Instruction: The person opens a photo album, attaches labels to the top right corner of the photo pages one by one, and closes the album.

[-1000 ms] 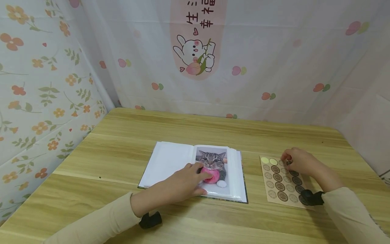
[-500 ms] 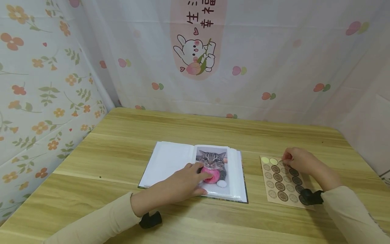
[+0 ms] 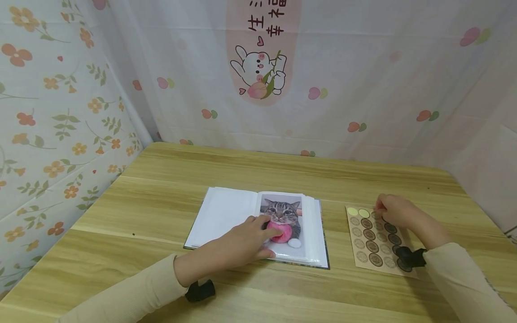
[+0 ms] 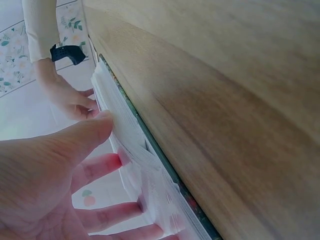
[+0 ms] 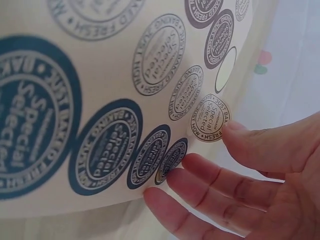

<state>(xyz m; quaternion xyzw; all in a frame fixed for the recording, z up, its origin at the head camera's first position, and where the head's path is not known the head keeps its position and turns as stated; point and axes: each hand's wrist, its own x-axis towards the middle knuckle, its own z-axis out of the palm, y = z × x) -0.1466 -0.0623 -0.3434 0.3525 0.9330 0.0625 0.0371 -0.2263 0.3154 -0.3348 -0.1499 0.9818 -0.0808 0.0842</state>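
Right hand: fingers bunched at far end of the flat kraft-brown sticker sheet. Right wrist view has its thumb on the edge of a round cream paper sticker with dark print, far row, third from left. Reads as a pinch, sticker partly lifted; opposing fingertip hidden, so can't confirm how much is free. The other fingers spread just below, near the far right corner.

Two pale yellow blank circles sit left of it in the same row. Other rows are printed, alternating light and dark columns.

Left hand: fingers spread and loosely bent, grasping nothing. They rest on the right page of the white-paged photo album with green patterned cover, over the glossy photo of a grey tabby cat with a pink ring. Thumb at the page's near edge.

Relation that counts: sticker is right at the right fingers, album well to their left and slightly nearer, bare strip of the light wood-grain desk between. Sheet's long axis runs near-far, far end leaning left; album spine also near-far, spread wide left-right. Right hand is the nearer one to the sticker, left to the photo.
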